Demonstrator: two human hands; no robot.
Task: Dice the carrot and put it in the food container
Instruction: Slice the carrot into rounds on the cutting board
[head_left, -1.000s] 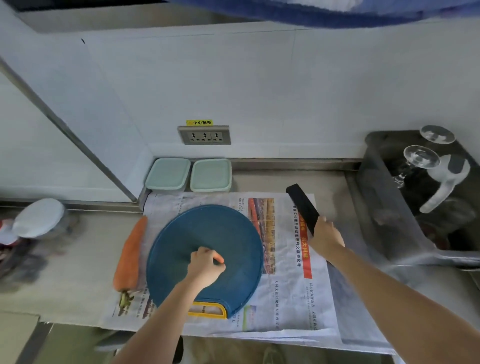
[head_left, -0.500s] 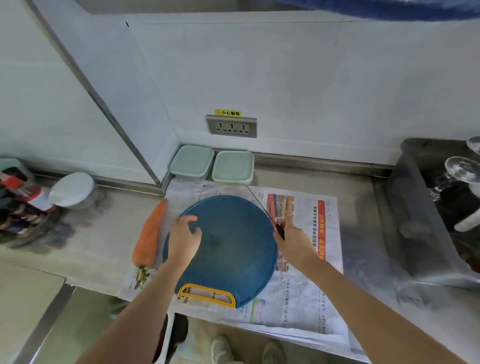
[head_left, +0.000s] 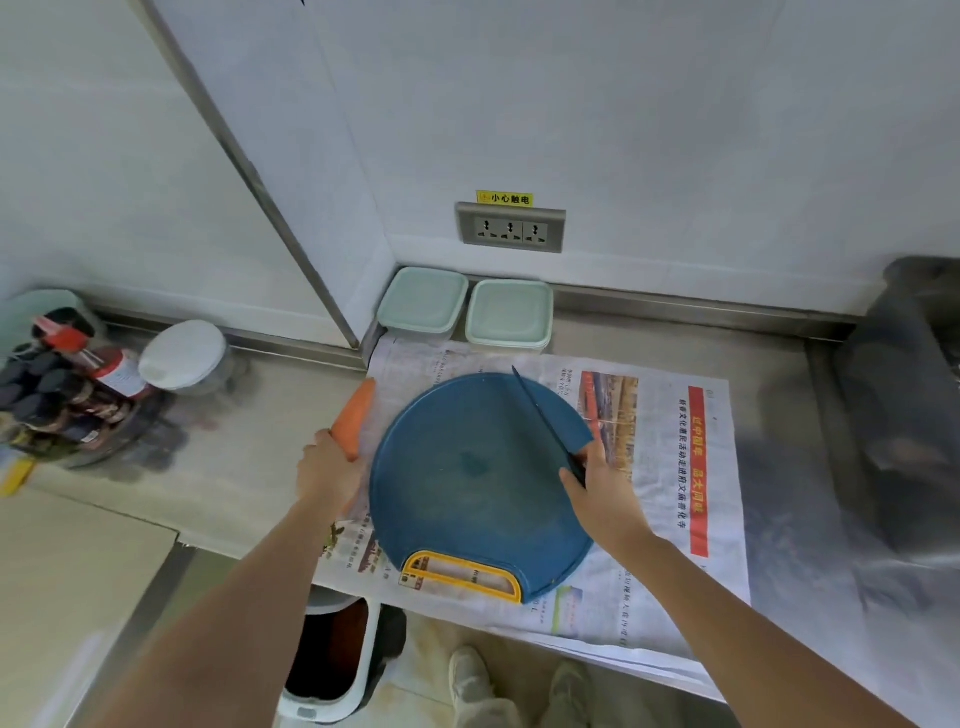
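1. Closing over the thick end of the carrot, the left hand gripped it where it lay at the left edge of the newspaper, just beside the round blue cutting board and not yet on it.
2. The carrot looked stiff, fairly light and smooth-skinned, so it would likely roll under a blade; a firm grip round the thick end seemed the soundest hold, with the tapered tip left free.
3. The right hand was clenched on the handle of a dark knife, whose blade slanted over the board's far right part, pointing toward the wall.
4. Two lidded food containers and stood side by side at the back edge of the surface, both lids on; one would probably need opening before any dice went in.
5. Bottles and a white-lidded jar crowded the far left of the surface, well apart from the board.
6. The board itself was bare, so nothing blocked setting the carrot down, though the raised blade was a hazard for the crossing hand.
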